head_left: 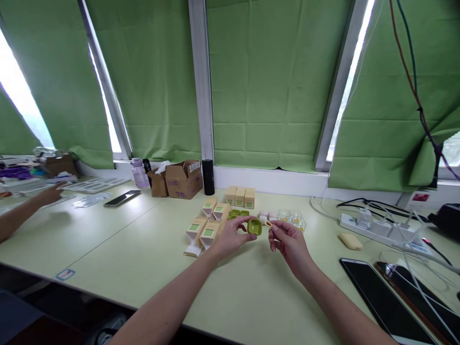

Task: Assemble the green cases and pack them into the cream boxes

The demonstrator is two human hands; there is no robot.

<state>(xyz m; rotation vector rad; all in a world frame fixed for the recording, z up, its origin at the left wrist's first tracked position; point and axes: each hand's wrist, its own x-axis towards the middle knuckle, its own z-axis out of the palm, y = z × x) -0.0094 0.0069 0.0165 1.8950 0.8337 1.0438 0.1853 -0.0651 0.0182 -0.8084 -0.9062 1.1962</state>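
Observation:
My left hand (233, 235) grips a small green square cup (255, 227) by its side, with the cup's open face turned towards me. Just right of it, my right hand (290, 245) pinches a small yellowish loop (268, 224) between thumb and fingertips, apart from the cup. More green cups (240, 212) sit behind my left hand, partly hidden. White rounded pieces (268, 215) and clear cups with yellow bits inside (295, 218) lie behind my right hand. Left of my left hand are several small tan boxes (210, 233) with green panels and opened flaps.
Three tan boxes (240, 197) stand at the back, near a black cylinder (208, 177) and cardboard cartons (184, 179). A phone (122, 198) lies left; a tablet (377, 297), power strip (381, 231) and cables lie right. Another person's arm (27, 213) reaches in from far left.

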